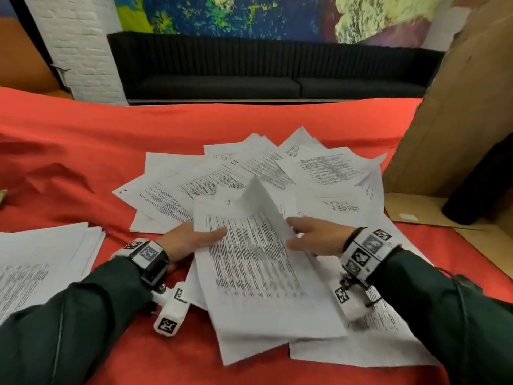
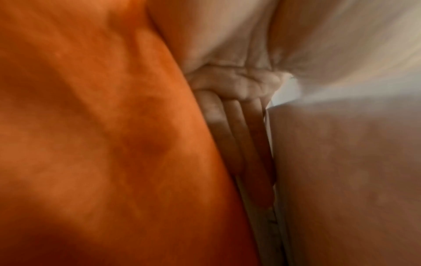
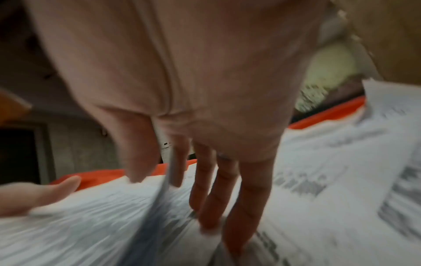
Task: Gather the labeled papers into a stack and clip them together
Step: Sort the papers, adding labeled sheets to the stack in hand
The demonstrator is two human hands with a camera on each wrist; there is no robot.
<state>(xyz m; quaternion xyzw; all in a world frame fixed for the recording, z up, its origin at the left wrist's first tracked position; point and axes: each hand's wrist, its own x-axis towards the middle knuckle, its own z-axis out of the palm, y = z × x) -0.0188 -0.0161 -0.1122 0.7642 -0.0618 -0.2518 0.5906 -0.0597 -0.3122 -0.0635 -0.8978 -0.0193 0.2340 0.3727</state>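
A printed sheet (image 1: 258, 268) lies tilted over a loose spread of labeled papers (image 1: 319, 168) on the red cloth (image 1: 83, 134). My left hand (image 1: 191, 240) pinches the sheet's left edge, thumb on top. In the left wrist view its fingers (image 2: 239, 144) run straight beneath the paper (image 2: 341, 162), against the cloth (image 2: 91, 126). My right hand (image 1: 308, 234) holds the right edge, which bends up into a peak. In the right wrist view, thumb and forefinger of that hand (image 3: 157, 178) pinch the edge while the other fingers (image 3: 209, 194) rest on the papers below.
A second pile of papers (image 1: 41, 259) sits at the left near the table's front edge. An open cardboard box (image 1: 458, 120) stands at the right with a black object (image 1: 483, 184) inside. A black sofa (image 1: 249, 79) runs behind the table.
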